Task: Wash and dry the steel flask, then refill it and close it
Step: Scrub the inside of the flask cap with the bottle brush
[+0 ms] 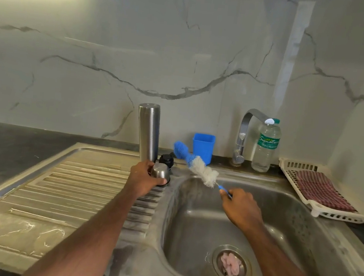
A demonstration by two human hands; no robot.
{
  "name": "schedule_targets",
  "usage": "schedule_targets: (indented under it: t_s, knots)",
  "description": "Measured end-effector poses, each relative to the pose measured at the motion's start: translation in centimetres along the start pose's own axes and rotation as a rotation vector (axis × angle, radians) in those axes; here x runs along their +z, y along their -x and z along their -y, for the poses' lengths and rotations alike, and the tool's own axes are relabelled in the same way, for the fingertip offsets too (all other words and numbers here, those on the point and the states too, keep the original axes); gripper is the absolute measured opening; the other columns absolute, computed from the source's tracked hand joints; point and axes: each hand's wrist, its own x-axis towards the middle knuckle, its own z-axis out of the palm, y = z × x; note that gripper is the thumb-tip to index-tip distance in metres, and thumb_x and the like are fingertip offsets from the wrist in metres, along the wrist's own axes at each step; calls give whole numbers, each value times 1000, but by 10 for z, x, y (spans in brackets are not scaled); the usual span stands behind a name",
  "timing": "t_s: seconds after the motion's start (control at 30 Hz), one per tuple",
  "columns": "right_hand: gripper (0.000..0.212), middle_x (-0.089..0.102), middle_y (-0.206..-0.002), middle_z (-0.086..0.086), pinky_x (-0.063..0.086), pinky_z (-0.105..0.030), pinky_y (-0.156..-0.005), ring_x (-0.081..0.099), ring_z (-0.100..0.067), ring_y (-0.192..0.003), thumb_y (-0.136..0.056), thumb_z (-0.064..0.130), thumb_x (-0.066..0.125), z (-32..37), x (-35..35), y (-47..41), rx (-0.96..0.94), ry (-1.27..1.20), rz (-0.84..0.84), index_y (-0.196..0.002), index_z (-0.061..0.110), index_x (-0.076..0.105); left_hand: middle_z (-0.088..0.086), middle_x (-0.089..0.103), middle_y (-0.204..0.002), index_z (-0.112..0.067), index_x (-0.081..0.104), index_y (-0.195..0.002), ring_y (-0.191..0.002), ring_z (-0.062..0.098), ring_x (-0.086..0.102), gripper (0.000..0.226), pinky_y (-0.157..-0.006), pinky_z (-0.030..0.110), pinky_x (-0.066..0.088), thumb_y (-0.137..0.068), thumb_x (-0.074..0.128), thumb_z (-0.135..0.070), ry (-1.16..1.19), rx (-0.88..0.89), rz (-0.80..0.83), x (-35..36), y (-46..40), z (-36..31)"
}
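I am gripping the small steel cup-lid with my left hand beside the tall cylindrical steel flask standing on the drainboard, my right hand pinching the blue-and-white bottle brush, judging washing next needs the flask over the basin.

Dark stone worktop carries an inset steel sink unit. Right of the chrome tap: clear plastic water bottle, white plastic drying rack. Left: blue plastic cup.
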Motion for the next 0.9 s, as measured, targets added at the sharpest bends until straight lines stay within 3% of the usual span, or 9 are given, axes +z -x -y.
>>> schedule_targets:
  t_s: [0.07,0.17,0.3,0.47,0.6,0.67,0.8,0.9]
  knots:
    - [41,62,-86,-2,48,-35,-71,61,-22,-80,-102,54,44,-3,-2,1,-5,19,-5,-84,21,58,3,74,-105,-8,67,-119,-92,18,70,74,-87,36,58,-56,100,-28,-5,-2,-2,3,1,2]
    - [39,61,-84,-1,42,-32,-67,56,-19,-74,-102,51,46,-2,-6,4,21,13,-12,-85,20,60,4,71,-104,-10,65,-118,-92,20,68,68,-82,29,52,-60,99,-22,-20,20,-9,3,6,-4]
    - [35,63,-91,-2,43,-33,-71,57,-23,-80,-103,47,45,1,-10,9,40,-8,-31,-96,20,67,-3,60,-88,-16,57,-101,-84,19,60,55,-75,29,47,-63,97,-17,10,86,-54,-3,16,-13]
    - [30,63,-90,0,48,-33,-73,59,-20,-81,-102,42,48,7,-18,23,12,24,-35,-104,20,69,5,63,-99,-12,64,-110,-87,22,59,47,-84,42,54,-73,91,-22,-54,158,-95,-15,22,-19]
    - [23,70,-99,0,56,-37,-82,65,-19,-89,-101,31,51,11,-32,26,-50,33,-45,-114,25,69,4,63,-97,-13,64,-106,-84,19,60,39,-82,41,55,-75,88,-18,-64,239,-56,-15,28,-35]
    - [24,71,-101,1,51,-36,-82,65,-21,-92,-101,29,49,12,-46,23,-136,153,-122,-113,27,69,3,62,-97,-12,64,-106,-86,17,59,39,-82,37,54,-75,88,-18,-96,291,-16,-14,27,-46]
    - [22,73,-101,2,42,-40,-91,66,-20,-92,-96,23,53,17,-96,10,-366,474,-444,-111,26,70,2,61,-92,-15,64,-98,-82,15,58,31,-76,29,51,-77,87,-17,-150,386,58,-14,16,-73]
    - [25,74,-95,-3,39,-43,-85,66,-28,-90,-82,13,63,27,-147,-9,-497,623,-664,-104,20,72,-2,58,-85,-21,60,-88,-74,11,55,27,-69,28,47,-78,85,-16,-201,450,108,-16,8,-94]
